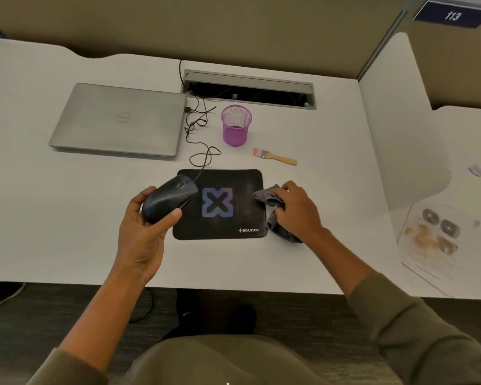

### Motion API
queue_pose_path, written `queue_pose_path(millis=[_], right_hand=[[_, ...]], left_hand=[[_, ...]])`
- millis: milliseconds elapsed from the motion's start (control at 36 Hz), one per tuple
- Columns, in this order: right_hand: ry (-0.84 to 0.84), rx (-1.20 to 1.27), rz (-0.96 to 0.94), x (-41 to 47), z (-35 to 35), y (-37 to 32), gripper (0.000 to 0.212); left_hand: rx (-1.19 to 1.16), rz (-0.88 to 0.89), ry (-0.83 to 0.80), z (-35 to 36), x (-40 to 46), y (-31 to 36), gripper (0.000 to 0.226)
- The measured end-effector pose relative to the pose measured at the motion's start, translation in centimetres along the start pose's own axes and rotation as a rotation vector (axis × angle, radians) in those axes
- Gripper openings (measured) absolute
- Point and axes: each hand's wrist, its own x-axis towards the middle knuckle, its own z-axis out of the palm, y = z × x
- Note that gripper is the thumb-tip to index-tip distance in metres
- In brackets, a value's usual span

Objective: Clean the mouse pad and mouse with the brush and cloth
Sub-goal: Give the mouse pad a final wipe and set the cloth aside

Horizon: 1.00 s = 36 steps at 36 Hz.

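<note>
A black mouse pad [220, 218] with a blue X logo lies on the white desk [67, 232]. My left hand [142, 232] grips the black wired mouse [168, 197], lifted over the pad's left edge, thumb along its near side. My right hand [295, 209] holds a crumpled grey cloth [272, 215] at the pad's right edge, fingers curled over it. A small brush [275, 156] with a wooden handle and pink-tipped bristles lies on the desk behind the pad, to the right.
A closed silver laptop [117, 120] sits at the back left. The mouse's cable [199, 134] loops between laptop and a purple mesh cup [236, 125]. A cable slot [247, 88] opens at the back. Dividers stand on the right, with a printed sheet [431, 240].
</note>
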Motion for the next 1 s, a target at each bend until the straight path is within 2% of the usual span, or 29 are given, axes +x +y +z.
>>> queue_pose_path(millis=[167,361,556,639,750,917,1000], right_hand=[[0.027,-0.101,0.159,0.8,1.3,1.1,0.047],[0.121,-0.215,0.497,-2.4,-1.1,9.2,0.043],[0.038,-0.358,0.831,-9.9,-4.2,17.6,0.048],[0.049,-0.383,0.96,-11.7,-5.8,19.2,0.045],[0.122,-0.351,0.902,-10.7,-7.3,17.5,0.04],[0.205,-0.096,0.54,-5.1,-7.4,10.3,0.043],[0.205,-0.043,0.425,-2.0,-6.7,6.7,0.045]], left_hand=[[0.037,0.008,0.013,-1.2,1.3,0.9,0.075],[0.085,-0.003,0.025,-1.8,2.8,1.4,0.075],[0.122,-0.033,-0.029,-1.6,4.2,1.9,0.077],[0.135,-0.053,-0.062,-1.4,4.8,2.0,0.081],[0.149,-0.063,-0.088,-1.0,5.4,2.2,0.087],[0.148,-0.072,-0.129,-0.3,5.6,2.4,0.089],[0.134,-0.086,-0.158,0.0,5.5,2.5,0.089]])
